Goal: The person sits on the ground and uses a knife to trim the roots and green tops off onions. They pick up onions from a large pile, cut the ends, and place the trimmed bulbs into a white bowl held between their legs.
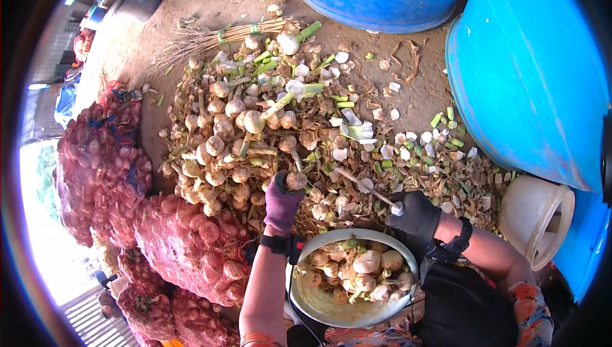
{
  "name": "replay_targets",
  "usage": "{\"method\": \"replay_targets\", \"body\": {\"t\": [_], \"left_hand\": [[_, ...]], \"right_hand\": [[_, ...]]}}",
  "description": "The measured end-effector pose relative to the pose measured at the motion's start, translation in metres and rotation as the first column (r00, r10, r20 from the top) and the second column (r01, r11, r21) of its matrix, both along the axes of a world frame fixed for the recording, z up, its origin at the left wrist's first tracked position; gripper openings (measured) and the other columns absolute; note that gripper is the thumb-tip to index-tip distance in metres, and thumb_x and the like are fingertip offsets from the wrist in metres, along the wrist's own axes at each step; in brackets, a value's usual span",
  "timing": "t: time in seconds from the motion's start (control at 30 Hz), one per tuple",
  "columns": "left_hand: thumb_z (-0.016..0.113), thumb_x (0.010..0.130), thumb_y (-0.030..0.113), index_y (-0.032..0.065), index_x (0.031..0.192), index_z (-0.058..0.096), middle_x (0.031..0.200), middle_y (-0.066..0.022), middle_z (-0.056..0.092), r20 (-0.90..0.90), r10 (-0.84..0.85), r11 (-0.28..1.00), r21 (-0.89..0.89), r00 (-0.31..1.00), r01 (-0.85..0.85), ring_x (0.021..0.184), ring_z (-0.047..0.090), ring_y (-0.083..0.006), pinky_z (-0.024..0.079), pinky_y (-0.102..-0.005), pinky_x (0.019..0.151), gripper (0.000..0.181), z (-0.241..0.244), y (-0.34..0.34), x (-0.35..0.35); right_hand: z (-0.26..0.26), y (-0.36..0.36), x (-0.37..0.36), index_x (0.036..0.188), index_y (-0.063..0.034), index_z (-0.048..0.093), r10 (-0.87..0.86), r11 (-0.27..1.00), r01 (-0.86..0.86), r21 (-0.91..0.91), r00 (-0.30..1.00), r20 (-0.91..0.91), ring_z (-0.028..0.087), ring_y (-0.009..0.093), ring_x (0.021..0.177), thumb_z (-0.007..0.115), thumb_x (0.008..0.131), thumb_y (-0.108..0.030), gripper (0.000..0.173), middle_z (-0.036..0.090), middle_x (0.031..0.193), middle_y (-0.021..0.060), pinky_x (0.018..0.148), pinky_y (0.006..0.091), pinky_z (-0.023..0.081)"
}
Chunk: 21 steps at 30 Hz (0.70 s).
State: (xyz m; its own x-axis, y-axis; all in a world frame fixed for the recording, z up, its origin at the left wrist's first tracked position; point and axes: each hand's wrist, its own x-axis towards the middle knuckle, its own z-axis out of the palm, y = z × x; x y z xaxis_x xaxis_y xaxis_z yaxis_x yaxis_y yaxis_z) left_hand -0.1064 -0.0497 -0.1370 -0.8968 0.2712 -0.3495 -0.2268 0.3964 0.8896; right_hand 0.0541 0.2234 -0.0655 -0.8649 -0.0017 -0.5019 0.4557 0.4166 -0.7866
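Note:
My left hand (281, 203), in a purple glove, grips a garlic bulb (296, 180) whose stalk points away from me. In a black glove, my right hand (415, 215) holds a long narrow tool (366, 187), apparently a knife, by its pale handle end; it points up and left over the scraps, apart from the bulb. Beyond my left hand lies a heap of garlic bulbs (224, 129) with stalks on the ground. Below and between my hands, an oval basin (330, 316) holds several bulbs (367, 263).
Red mesh sacks of garlic (191, 246) stand on the left. Cut stalks and peelings (430, 170) cover the ground to the right, near blue barrels (530, 70) and a white plastic bucket (528, 218). A twig broom (239, 34) lies beyond the heap.

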Motion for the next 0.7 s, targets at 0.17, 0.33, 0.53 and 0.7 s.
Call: {"method": "replay_targets", "body": {"t": [0.17, 0.33, 0.53, 0.7], "left_hand": [[0.068, 0.073, 0.002, -0.0010, 0.111, 0.050, 0.088, -0.0060, 0.064, 0.255, -0.060, 0.964, 0.265, 0.965, -0.010, 0.078, 0.060, -0.0113, 0.050, -0.0250, 0.072, 0.042, 0.079, 0.034, 0.023], [0.075, 0.074, 0.017, -0.0016, 0.115, 0.046, 0.100, -0.0077, 0.060, 0.232, -0.164, 0.795, 0.607, 0.959, -0.011, 0.091, 0.060, -0.0145, 0.050, -0.0300, 0.080, 0.053, 0.112, 0.044, 0.065], [0.082, 0.064, 0.039, -0.0027, 0.118, 0.046, 0.098, -0.0048, 0.062, 0.295, -0.155, 0.878, 0.478, 0.943, -0.005, 0.088, 0.059, -0.0120, 0.049, -0.0259, 0.078, 0.077, 0.126, 0.054, 0.091], [0.080, 0.066, 0.040, -0.0043, 0.126, 0.037, 0.105, -0.0084, 0.059, 0.268, -0.236, 0.895, 0.434, 0.934, 0.102, 0.095, 0.058, -0.0142, 0.048, -0.0288, 0.083, 0.087, 0.123, 0.033, 0.110]], "right_hand": [[0.030, -0.012, -0.011, 0.074, -0.0048, 0.060, 0.167, 0.973, -0.128, 0.192, 0.964, -0.205, 0.061, 0.034, 0.065, 0.066, 0.069, -0.024, 0.021, 0.061, 0.069, 0.0144, 0.056, 0.0393, 0.049], [0.051, -0.025, -0.018, 0.075, -0.0076, 0.060, 0.292, 0.944, -0.189, 0.272, 0.863, -0.413, 0.062, 0.030, 0.061, 0.067, 0.067, -0.024, 0.020, 0.060, 0.069, 0.0112, 0.052, 0.0383, 0.049], [0.058, -0.025, -0.011, 0.075, -0.0092, 0.060, 0.357, 0.918, -0.222, 0.328, 0.822, -0.443, 0.061, 0.029, 0.057, 0.067, 0.065, -0.024, 0.019, 0.058, 0.067, 0.0093, 0.049, 0.0372, 0.048], [0.053, -0.019, -0.005, 0.083, -0.0098, 0.063, 0.401, 0.909, -0.319, 0.269, 0.846, -0.351, 0.064, 0.029, 0.068, 0.063, 0.065, -0.020, 0.021, 0.062, 0.073, 0.0100, 0.059, 0.0396, 0.051]]}}
